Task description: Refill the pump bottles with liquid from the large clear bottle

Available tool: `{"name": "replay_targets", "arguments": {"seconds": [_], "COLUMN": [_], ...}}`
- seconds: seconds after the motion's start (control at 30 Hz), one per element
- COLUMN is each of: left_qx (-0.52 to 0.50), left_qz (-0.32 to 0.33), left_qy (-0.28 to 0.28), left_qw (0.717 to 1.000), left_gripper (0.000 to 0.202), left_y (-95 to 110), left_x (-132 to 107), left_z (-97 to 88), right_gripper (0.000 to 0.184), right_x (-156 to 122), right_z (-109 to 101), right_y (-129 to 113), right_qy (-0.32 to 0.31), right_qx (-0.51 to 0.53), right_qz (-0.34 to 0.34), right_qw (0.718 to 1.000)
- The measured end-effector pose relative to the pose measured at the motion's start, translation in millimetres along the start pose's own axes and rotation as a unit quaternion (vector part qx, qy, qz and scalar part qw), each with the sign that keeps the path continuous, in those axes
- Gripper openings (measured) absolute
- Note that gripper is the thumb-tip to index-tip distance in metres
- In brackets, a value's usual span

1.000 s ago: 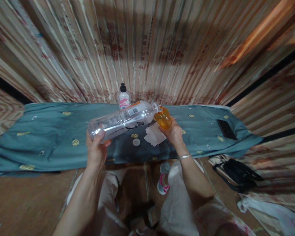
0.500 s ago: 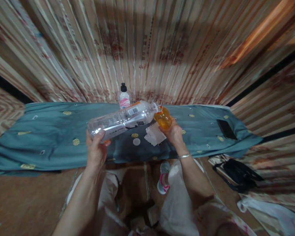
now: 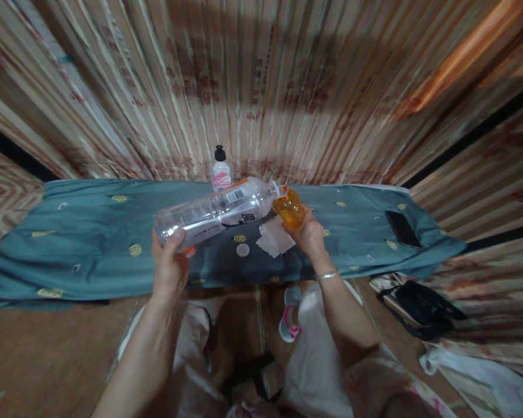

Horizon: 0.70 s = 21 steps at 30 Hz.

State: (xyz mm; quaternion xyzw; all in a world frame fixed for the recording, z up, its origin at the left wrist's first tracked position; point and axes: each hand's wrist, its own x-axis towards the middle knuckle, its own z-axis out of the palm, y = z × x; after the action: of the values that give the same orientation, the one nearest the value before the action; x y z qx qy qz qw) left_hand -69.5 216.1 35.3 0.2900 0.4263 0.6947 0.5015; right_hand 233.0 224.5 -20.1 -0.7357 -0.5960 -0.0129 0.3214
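Hardly anything has moved this past second: above the tabletop, the left hand grips the tilted clear bottle, its mouth at the orange container the right hand clasps.

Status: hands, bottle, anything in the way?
Left hand grips clear bottle, tilted. Right hand holds orange container at bottle's mouth. Nothing visible blocking between them.

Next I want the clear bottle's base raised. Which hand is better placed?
Probably the left hand: it grips the clear bottle near its base, while the right hand holds the orange container by the bottle's mouth.
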Motion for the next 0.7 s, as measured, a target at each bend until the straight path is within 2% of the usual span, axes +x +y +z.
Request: {"name": "replay_targets", "arguments": {"seconds": [0.27, 0.7], "left_qx": [0.001, 0.007], "left_qz": [-0.002, -0.001], "left_qy": [0.002, 0.002], "left_qw": [1.000, 1.000], "left_gripper": [0.056, 0.056], "left_y": [1.3, 1.7], "left_x": [-0.9, -0.9], "left_z": [0.0, 0.7], "right_gripper": [0.071, 0.067], "right_x": [0.1, 0.4], "right_z": [2.5, 0.7], "right_y": [1.6, 2.2], "right_qy": [-0.004, -0.006], "right_qx": [-0.011, -0.001], "right_qz": [0.007, -0.007], "right_qw": [1.000, 1.000]}}
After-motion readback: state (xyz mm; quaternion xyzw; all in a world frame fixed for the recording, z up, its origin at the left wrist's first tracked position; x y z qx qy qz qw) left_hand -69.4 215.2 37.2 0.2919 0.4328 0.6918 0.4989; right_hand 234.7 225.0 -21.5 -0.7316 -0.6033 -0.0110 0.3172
